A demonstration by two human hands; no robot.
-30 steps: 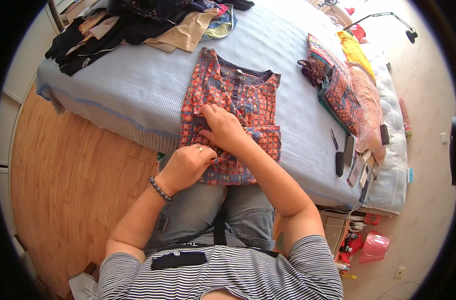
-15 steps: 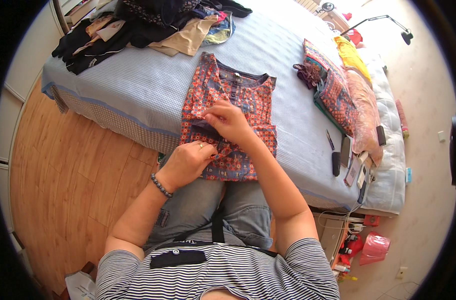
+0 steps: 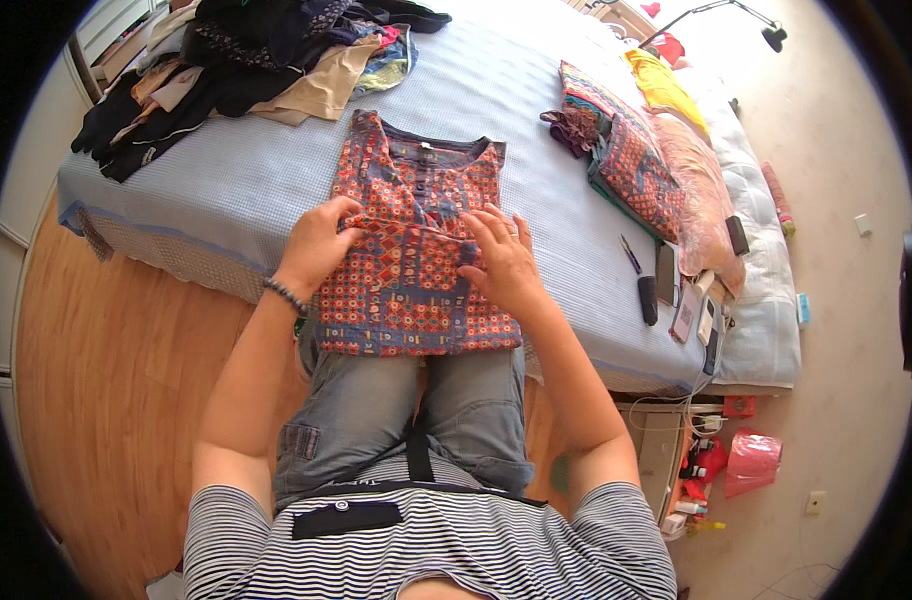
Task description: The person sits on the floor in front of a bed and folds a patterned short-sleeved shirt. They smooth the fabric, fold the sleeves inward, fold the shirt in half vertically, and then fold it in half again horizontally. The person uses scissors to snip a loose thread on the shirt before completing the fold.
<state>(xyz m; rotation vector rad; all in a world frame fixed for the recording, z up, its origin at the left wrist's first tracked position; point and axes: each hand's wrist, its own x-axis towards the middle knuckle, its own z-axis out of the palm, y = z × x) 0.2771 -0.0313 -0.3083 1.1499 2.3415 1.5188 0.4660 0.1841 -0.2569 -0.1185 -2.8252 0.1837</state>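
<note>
A red and navy patterned top [image 3: 406, 300] lies on the bed's near edge, its round neckline pointing away from me. Its lower part is folded up over the body, and the bottom fold reaches the edge by my knees. My left hand [image 3: 319, 245] pinches the folded edge at the left side, thumb and fingers closed on the cloth. On the right side, my right hand [image 3: 506, 262] rests on the same folded edge with fingers spread and thumb apart.
A heap of dark and tan clothes [image 3: 246, 70] lies on the bed [image 3: 516, 80] at far left. To the right are folded patterned clothes [image 3: 636, 160], a yellow cloth [image 3: 666, 90], a pen [image 3: 630, 253], a black case [image 3: 647, 300] and phones [image 3: 686, 312]. A pink lampshade [image 3: 753, 462] stands lower right.
My hands have moved apart from the middle to the two sides of the top. The bunched cloth now lies flatter as one fold. The whole view has shifted slightly.
</note>
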